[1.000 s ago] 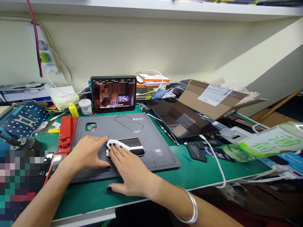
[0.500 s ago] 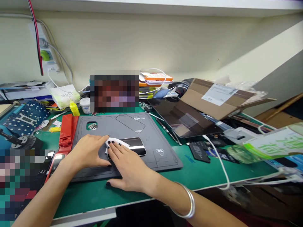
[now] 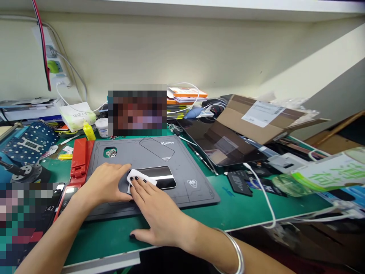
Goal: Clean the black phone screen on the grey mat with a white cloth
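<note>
A smartphone (image 3: pixel 163 173) with a glossy dark screen lies flat on a grey work mat (image 3: pixel 196 167). My left hand (image 3: pixel 107 184) is closed around the phone's left end, its thumb and index finger at opposite long edges; its other fingers are hidden. My right hand (image 3: pixel 158 213) presses a folded white wipe (image 3: pixel 149 179) onto the left part of the screen with its fingertips. Those fingers are nearly straight and side by side, while the thumb sticks out over the green table. The wipe and both hands cover the phone's left end.
Left of the mat is a red clamp-like tool (image 3: pixel 79 158). A large dark glass panel (image 3: pixel 211 140) and an opened cardboard box (image 3: pixel 239 118) lie to the right. A white cable (image 3: pixel 264 194) crosses the green table (image 3: pixel 228 209) near its front edge.
My right hand and wrist have shifted slightly down and to the right, with the fingertips still on the wipe. My left hand and the phone have stayed in place.
</note>
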Motion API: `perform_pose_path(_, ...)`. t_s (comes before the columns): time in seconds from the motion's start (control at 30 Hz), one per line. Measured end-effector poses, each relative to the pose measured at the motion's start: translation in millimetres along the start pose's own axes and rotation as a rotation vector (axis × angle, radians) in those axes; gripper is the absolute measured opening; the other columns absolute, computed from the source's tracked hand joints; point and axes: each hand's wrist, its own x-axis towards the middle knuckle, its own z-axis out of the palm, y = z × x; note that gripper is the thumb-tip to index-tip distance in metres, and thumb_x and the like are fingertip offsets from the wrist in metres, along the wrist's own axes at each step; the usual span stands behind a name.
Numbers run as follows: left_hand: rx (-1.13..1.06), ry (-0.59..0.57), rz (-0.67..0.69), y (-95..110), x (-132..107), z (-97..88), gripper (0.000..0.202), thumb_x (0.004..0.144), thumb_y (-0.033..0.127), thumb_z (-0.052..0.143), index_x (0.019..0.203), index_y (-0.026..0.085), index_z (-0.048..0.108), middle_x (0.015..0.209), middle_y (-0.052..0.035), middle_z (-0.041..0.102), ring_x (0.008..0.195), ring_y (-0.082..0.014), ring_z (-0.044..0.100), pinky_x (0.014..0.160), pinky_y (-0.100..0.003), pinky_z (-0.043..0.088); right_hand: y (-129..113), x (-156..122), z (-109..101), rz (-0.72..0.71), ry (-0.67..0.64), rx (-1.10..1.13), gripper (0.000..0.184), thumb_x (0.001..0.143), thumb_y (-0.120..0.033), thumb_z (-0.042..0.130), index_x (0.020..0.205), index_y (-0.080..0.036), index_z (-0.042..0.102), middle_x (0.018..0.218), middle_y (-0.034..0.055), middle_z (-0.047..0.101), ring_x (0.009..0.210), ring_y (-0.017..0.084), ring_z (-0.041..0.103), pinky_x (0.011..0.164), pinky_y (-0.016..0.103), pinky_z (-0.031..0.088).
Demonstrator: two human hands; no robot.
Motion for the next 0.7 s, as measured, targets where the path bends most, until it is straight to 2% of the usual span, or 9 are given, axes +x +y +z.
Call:
perform_pose_path(0.23, -0.013, -0.002, -0.011, 0, -1, 0.1, 0.064, 0.068, 0.051, 0.071, 0.121, 0.020, 0.051, 0.113, -0.0120, 0.068, 0.107, -0.0358, 0.063, 0.087, -0.045, 0.049, 19, 4, -10, -0.065, 0.052, 0.060, 0.082, 0.078, -0.053, 0.067, 0.139, -0.004, 0.045, 0.150, 0.0197, 0.039, 0.141, 0.033, 0.030, 0.117, 0.044, 0.025)
perform_pose_path(0.43, -0.004, -0.003, -0.019, 1, -1, -0.8, 0.064, 0.068, 0.049, 0.069, 0.122, 0.020, 0.051, 0.112, -0.0116, 0.069, 0.104, -0.0353, 0.064, 0.085, -0.044, 0.049, 26, 16, -11, -0.067, 0.087, 0.076, 0.079, 0.077, -0.049, 0.069, 0.136, -0.002, 0.047, 0.144, 0.0220, 0.045, 0.140, 0.034, 0.032, 0.116, 0.044, 0.027)
perform_pose_path(0.53, 0.001, -0.008, -0.022, 0, -1, -1.0, 0.064, 0.068, 0.049, 0.070, 0.122, 0.020, 0.051, 0.114, -0.0114, 0.068, 0.105, -0.0359, 0.064, 0.086, -0.044, 0.049, 23, 14, -11, -0.054, 0.086, 0.070, 0.081, 0.076, -0.051, 0.069, 0.136, -0.002, 0.047, 0.146, 0.0217, 0.044, 0.140, 0.034, 0.032, 0.117, 0.043, 0.026)
perform_pose_path(0.7, -0.005, -0.020, -0.018, -1, 0, -0.4, 0.065, 0.068, 0.052, 0.071, 0.122, 0.022, 0.050, 0.118, -0.0117, 0.067, 0.109, -0.0350, 0.063, 0.088, -0.043, 0.048, 17, 4, -6, -0.029, 0.024, 0.051, 0.090, 0.077, -0.056, 0.067, 0.143, -0.002, 0.038, 0.154, 0.0221, 0.030, 0.144, 0.034, 0.023, 0.119, 0.045, 0.021)
